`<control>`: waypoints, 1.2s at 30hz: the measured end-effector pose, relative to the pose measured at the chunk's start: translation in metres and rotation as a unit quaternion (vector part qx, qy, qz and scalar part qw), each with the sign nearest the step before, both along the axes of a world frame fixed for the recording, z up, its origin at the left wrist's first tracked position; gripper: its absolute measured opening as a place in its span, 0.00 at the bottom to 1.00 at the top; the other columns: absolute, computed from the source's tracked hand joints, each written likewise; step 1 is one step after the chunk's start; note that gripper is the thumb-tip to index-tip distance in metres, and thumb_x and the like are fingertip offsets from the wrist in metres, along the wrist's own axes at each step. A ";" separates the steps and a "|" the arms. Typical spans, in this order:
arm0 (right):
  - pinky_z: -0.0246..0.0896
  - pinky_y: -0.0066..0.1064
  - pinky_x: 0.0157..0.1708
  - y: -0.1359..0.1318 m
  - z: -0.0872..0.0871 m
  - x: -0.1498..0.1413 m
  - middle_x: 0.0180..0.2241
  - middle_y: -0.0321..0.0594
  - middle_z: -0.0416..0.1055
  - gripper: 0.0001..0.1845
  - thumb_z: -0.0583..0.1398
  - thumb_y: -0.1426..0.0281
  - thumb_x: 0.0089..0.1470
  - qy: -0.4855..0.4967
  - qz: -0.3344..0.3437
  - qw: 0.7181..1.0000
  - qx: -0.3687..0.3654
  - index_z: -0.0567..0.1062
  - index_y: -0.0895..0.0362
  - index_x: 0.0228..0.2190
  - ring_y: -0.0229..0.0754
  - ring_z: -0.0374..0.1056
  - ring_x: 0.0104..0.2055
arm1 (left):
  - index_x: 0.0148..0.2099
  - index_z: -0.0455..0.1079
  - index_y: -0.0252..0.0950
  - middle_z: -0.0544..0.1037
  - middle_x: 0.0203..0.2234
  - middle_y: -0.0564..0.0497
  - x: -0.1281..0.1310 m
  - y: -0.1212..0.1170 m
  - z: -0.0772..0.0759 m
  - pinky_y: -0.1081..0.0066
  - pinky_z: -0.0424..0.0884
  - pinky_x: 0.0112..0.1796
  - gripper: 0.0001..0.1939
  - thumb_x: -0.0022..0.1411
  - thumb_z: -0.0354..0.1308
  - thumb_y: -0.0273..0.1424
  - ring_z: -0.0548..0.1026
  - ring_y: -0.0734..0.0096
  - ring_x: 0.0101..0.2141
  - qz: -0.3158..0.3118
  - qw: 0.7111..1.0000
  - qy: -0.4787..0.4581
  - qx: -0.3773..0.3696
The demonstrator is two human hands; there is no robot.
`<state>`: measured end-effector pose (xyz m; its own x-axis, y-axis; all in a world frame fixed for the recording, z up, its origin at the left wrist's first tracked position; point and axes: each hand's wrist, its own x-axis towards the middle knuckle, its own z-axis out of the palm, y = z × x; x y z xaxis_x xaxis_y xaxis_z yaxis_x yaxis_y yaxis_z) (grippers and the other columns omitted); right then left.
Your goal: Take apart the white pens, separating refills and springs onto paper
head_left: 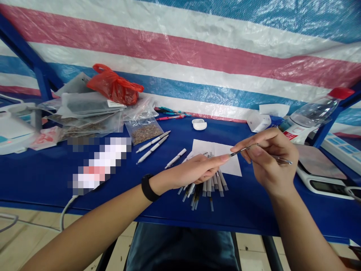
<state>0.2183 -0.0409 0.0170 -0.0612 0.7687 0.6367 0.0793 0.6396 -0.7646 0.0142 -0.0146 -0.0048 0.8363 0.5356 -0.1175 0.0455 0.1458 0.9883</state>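
So in the head view, the right hand [272, 158] is pinching a slim dark metallic piece [242, 149] between thumb and fingers, with its tip right at the left hand's fingertips. The left hand [201, 169] is mostly curled, index finger stretched out, hanging over a bunch of thin tubes [210, 186] and some white paper [232, 163]. Three white pens [175, 158] lie nearby on the blue table [118, 209].

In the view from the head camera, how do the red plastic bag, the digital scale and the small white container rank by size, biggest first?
Bag and scale look too alike to rank, and the scale may be nearer the camera:
1. Red plastic bag and digital scale
2. Small white container
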 end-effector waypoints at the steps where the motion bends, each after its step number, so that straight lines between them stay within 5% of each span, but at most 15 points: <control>1: 0.58 0.34 0.19 0.000 0.000 0.000 0.31 0.41 0.82 0.04 0.66 0.68 0.61 -0.004 -0.003 1.000 0.000 0.75 0.52 0.34 0.46 0.77 0.28 | 0.21 0.46 0.39 0.46 0.15 0.60 0.000 0.000 0.000 0.68 0.44 0.22 0.35 0.72 0.47 0.56 0.46 0.79 0.17 -0.001 1.000 0.000 -0.001; 9: 0.53 0.33 0.16 0.000 -0.001 0.000 0.29 0.40 0.81 0.04 0.66 0.69 0.61 -0.004 -0.009 1.000 0.012 0.75 0.52 0.35 0.44 0.75 0.23 | 0.21 0.46 0.39 0.47 0.16 0.60 0.000 0.000 0.002 0.66 0.44 0.23 0.34 0.71 0.49 0.56 0.46 0.78 0.18 -0.001 1.000 -0.003 -0.007; 15: 0.63 0.33 0.20 -0.003 0.001 -0.005 0.30 0.40 0.81 0.04 0.65 0.69 0.61 -0.064 -0.037 0.997 0.005 0.75 0.52 0.32 0.44 0.77 0.28 | 0.21 0.46 0.39 0.47 0.16 0.60 0.000 -0.001 0.005 0.67 0.45 0.23 0.34 0.72 0.48 0.55 0.46 0.78 0.18 0.011 1.000 -0.003 -0.006; 24: 0.50 0.29 0.17 0.001 -0.001 -0.007 0.26 0.35 0.74 0.06 0.67 0.68 0.57 -0.103 -0.066 0.992 -0.029 0.76 0.53 0.30 0.35 0.63 0.22 | 0.20 0.46 0.39 0.47 0.15 0.60 0.000 0.002 -0.002 0.69 0.45 0.21 0.36 0.69 0.49 0.58 0.47 0.79 0.17 0.036 0.999 -0.005 0.008; 29: 0.52 0.29 0.20 0.005 -0.001 -0.006 0.24 0.31 0.64 0.06 0.67 0.64 0.58 -0.108 -0.085 0.990 -0.039 0.77 0.52 0.35 0.36 0.56 0.23 | 0.20 0.47 0.38 0.47 0.14 0.60 0.000 0.003 0.004 0.69 0.43 0.21 0.35 0.71 0.49 0.56 0.46 0.80 0.16 0.066 0.998 -0.023 -0.004; 36: 0.61 0.33 0.33 0.012 -0.010 -0.003 0.35 0.38 0.72 0.09 0.56 0.64 0.67 -0.268 -0.091 0.957 -0.065 0.75 0.52 0.42 0.42 0.65 0.33 | 0.21 0.48 0.38 0.47 0.14 0.60 -0.003 0.011 -0.001 0.70 0.42 0.20 0.35 0.70 0.51 0.57 0.45 0.82 0.15 0.139 0.986 -0.079 -0.045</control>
<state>0.2155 -0.0289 0.0067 -0.2097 0.8682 0.4497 0.5830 0.4802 -0.6553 0.0110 -0.0032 -0.0060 0.6701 0.7402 -0.0549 -0.1630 0.2190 0.9620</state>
